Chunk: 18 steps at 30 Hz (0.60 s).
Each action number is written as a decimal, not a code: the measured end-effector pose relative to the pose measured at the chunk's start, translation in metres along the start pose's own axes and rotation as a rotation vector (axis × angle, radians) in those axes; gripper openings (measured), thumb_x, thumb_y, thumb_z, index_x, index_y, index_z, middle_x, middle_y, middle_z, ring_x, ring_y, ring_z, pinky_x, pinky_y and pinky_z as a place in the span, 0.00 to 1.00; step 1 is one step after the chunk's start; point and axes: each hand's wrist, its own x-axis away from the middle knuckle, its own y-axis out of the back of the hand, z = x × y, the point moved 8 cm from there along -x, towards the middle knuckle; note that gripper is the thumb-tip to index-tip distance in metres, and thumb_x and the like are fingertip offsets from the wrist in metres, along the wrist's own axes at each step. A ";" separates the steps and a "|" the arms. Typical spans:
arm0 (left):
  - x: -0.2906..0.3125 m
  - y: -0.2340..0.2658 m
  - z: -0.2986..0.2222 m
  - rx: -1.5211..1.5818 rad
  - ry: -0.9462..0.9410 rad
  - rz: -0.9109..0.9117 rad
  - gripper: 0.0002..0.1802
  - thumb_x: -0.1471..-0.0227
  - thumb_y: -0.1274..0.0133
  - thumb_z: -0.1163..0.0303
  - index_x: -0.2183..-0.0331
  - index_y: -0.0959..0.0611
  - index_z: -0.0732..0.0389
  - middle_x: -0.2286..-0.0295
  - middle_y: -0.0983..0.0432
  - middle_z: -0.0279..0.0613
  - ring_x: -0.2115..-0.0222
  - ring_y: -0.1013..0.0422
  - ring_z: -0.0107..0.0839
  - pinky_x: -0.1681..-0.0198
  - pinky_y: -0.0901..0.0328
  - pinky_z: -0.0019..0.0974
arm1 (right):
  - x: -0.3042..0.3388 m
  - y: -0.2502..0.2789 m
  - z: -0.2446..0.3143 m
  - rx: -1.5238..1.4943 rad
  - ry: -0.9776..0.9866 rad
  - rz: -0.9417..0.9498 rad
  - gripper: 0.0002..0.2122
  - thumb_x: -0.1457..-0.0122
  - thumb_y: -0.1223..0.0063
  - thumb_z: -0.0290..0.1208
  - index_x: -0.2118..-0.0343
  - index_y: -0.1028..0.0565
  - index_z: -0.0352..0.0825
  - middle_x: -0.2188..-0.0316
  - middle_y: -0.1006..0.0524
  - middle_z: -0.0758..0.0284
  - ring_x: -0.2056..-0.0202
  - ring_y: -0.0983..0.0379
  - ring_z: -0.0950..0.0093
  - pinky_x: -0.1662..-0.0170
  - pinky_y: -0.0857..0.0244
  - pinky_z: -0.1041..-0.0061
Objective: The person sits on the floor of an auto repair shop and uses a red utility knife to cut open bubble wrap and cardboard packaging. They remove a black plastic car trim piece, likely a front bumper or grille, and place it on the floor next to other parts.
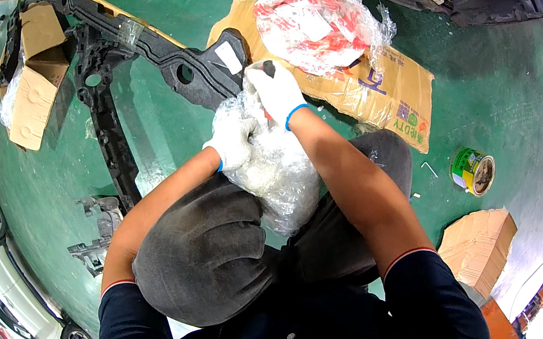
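Two grey-trousered knees lie near the camera; between and just beyond them is one clear plastic bundle. Of two white-gloved hands, the left hand has its grip clamped on the bundle; the right hand touches its upper end, though I cannot tell whether that grip is closed. Beyond: one red-and-white wrapped bundle on one cardboard sheet. Rightward, one tin.

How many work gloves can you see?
2: one white glove on the left hand, against the clear plastic wrap, and another on the right hand, farther up and to the right. Others could be hidden.
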 end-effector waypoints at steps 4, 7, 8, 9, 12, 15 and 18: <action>0.001 -0.014 0.018 0.121 0.034 0.021 0.19 0.61 0.32 0.59 0.64 0.12 0.57 0.59 0.19 0.56 0.55 0.25 0.55 0.50 0.31 0.47 | -0.004 -0.018 -0.008 0.310 0.187 -0.008 0.14 0.37 0.44 0.40 0.58 0.21 0.32 0.69 0.18 0.58 0.66 0.22 0.63 0.58 0.28 0.63; 0.001 -0.009 0.010 0.132 -0.032 -0.052 0.24 0.61 0.29 0.54 0.63 0.11 0.58 0.60 0.18 0.54 0.55 0.24 0.53 0.49 0.31 0.46 | 0.004 -0.018 -0.011 0.401 0.071 -0.013 0.17 0.38 0.46 0.43 0.60 0.22 0.31 0.69 0.19 0.56 0.65 0.23 0.62 0.56 0.30 0.62; 0.003 -0.010 0.011 0.140 -0.050 -0.071 0.25 0.61 0.29 0.52 0.63 0.11 0.58 0.60 0.18 0.54 0.56 0.24 0.52 0.49 0.31 0.46 | 0.004 -0.018 -0.013 0.441 0.056 -0.009 0.18 0.38 0.47 0.45 0.61 0.23 0.31 0.69 0.20 0.56 0.65 0.23 0.64 0.57 0.30 0.62; 0.003 -0.013 0.016 0.155 -0.069 -0.085 0.27 0.61 0.28 0.50 0.62 0.11 0.59 0.61 0.18 0.53 0.56 0.24 0.51 0.49 0.31 0.45 | 0.005 -0.020 -0.015 0.426 0.066 -0.016 0.16 0.39 0.47 0.43 0.62 0.22 0.31 0.73 0.21 0.57 0.69 0.23 0.65 0.62 0.30 0.63; 0.002 -0.012 0.009 0.109 -0.076 0.010 0.29 0.59 0.27 0.46 0.62 0.11 0.59 0.64 0.18 0.51 0.58 0.24 0.49 0.48 0.31 0.44 | 0.004 -0.017 -0.028 0.227 -0.081 0.058 0.14 0.39 0.46 0.40 0.67 0.22 0.31 0.78 0.23 0.60 0.78 0.26 0.67 0.72 0.32 0.65; 0.005 -0.016 0.011 0.122 0.029 0.161 0.30 0.58 0.28 0.44 0.61 0.11 0.59 0.64 0.18 0.51 0.58 0.24 0.48 0.49 0.31 0.43 | 0.004 -0.015 -0.043 -0.246 -0.256 0.054 0.10 0.39 0.46 0.32 0.73 0.24 0.31 0.83 0.27 0.64 0.88 0.32 0.70 0.85 0.40 0.67; 0.009 -0.006 -0.004 0.138 0.021 0.175 0.25 0.56 0.25 0.56 0.61 0.13 0.61 0.66 0.19 0.42 0.65 0.25 0.34 0.57 0.29 0.39 | 0.007 -0.003 -0.036 -0.326 -0.237 -0.034 0.10 0.38 0.47 0.31 0.74 0.25 0.31 0.83 0.27 0.63 0.88 0.32 0.70 0.85 0.40 0.66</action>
